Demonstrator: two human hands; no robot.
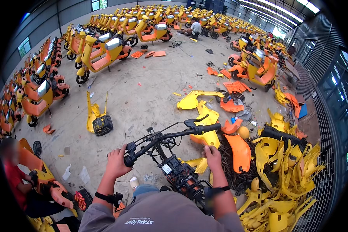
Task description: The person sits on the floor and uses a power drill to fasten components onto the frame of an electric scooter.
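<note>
Handlebar of black metal with rubber grips (pixel 166 136) sits right in front of the wearer, fixed to a stripped black scooter frame with exposed wiring (pixel 179 172), which runs down toward the wearer's body. Left hand (pixel 118 160) touches the bar's left end; finger wrap partly hidden, cannot tell if clamped. Right hand (pixel 212 158) is off the bar, below its right end, fingers drawn together; cannot tell whether anything is pinched. Black brake lever (pixel 197 120) sticks up by the right grip. Behind that grip, large glossy yellow plastic panel (pixel 208 116) lies on grey concrete floor (pixel 139 89).

Right side: curved bright-orange plastic panel (pixel 239 152) next to a heap of dark metal parts (pixel 255 164), then a big pile of broken yellow plastic panels (pixel 282 174). Small round yellow piece (pixel 243 132) just beyond the orange panel. Ahead left, black mesh basket (pixel 103 125) touching a forked yellow plastic piece (pixel 92 112). Lower left, person in red top (pixel 15 174) beside an orange-and-yellow scooter body (pixel 44 178). Farther back, rows of yellow-and-orange scooters (pixel 104 56); person in white top (pixel 196 29) down low among them.
</note>
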